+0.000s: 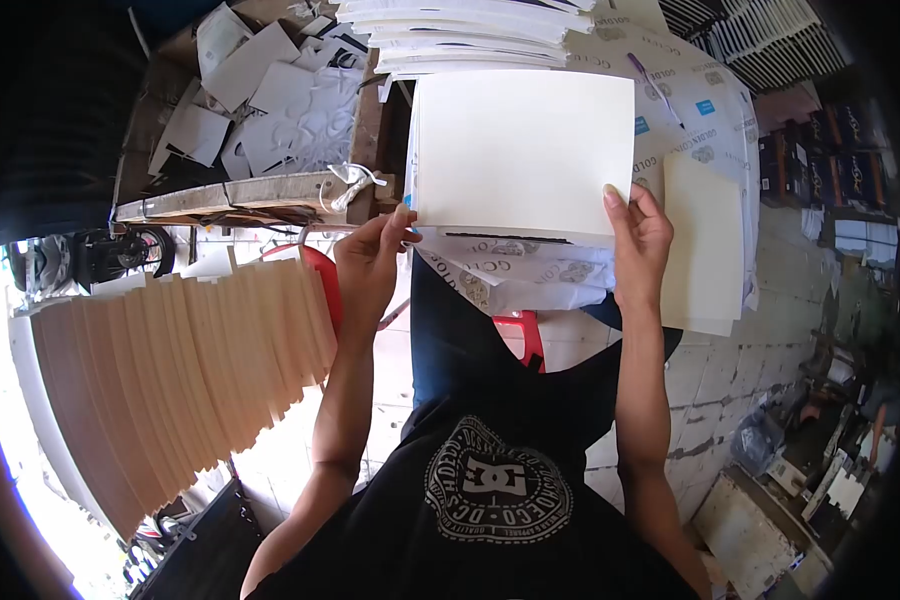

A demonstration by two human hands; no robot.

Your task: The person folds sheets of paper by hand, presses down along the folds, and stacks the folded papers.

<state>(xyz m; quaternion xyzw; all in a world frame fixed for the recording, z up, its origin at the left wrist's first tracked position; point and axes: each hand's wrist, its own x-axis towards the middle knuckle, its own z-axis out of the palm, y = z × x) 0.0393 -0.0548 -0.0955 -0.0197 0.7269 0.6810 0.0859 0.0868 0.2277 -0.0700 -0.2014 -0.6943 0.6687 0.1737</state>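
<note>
A blank white sheet of paper lies in front of me, with other sheet edges showing under its left and lower sides. My right hand grips its lower right corner, thumb on top and fingers beneath. At the lower left corner, my left hand is closed with thumb and finger pinched at the paper's edge. Underneath is a printed wrapping sheet covering the work surface. A dark strip shows just below the paper's near edge. To the right of my right hand lie cream sheets.
Paper stacks rise behind the sheet, with a pen to their right. A wooden bin of paper scraps stands at the upper left. Below it is a long row of brown boards. A red stool shows beneath the work surface.
</note>
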